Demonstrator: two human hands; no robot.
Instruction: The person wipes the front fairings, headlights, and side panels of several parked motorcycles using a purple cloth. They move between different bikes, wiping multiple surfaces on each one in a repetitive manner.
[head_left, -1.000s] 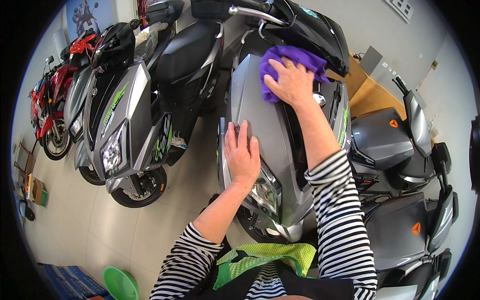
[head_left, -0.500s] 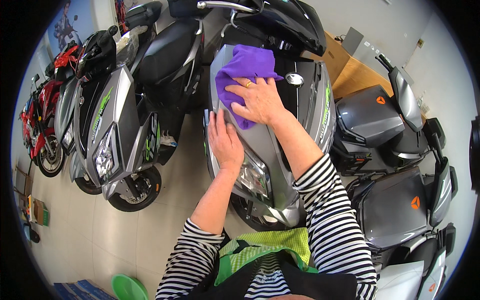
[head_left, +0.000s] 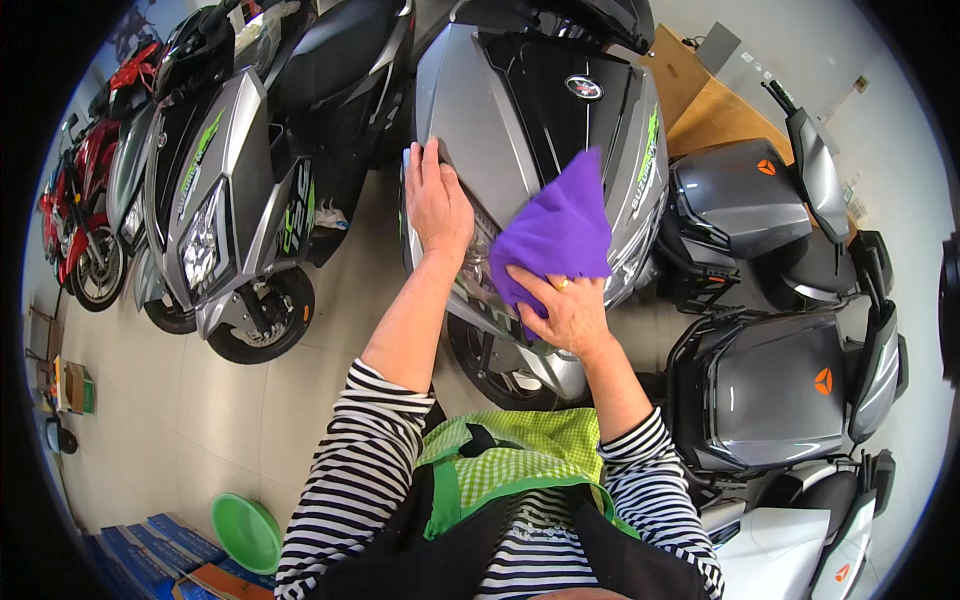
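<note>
A grey and black scooter stands in front of me, its nose pointing toward me. My right hand has hold of a purple cloth on the lower nose of the scooter, over part of the headlight area. One corner of the cloth points up and away across the black centre panel. On the left edge of the front panel rests my left hand, laid flat with its fingers stretched out and nothing in it. Below the cloth, the front wheel shows in part.
A similar grey scooter stands close on the left, with red motorcycles beyond it. Grey scooters with top boxes line the right side. A green basin and blue boxes sit at lower left. A wooden desk stands behind.
My right hand has brought the purple cloth down from the upper front panel to the scooter's lower nose, nearer to me. My left hand stays on the left edge. The view has shifted somewhat.
</note>
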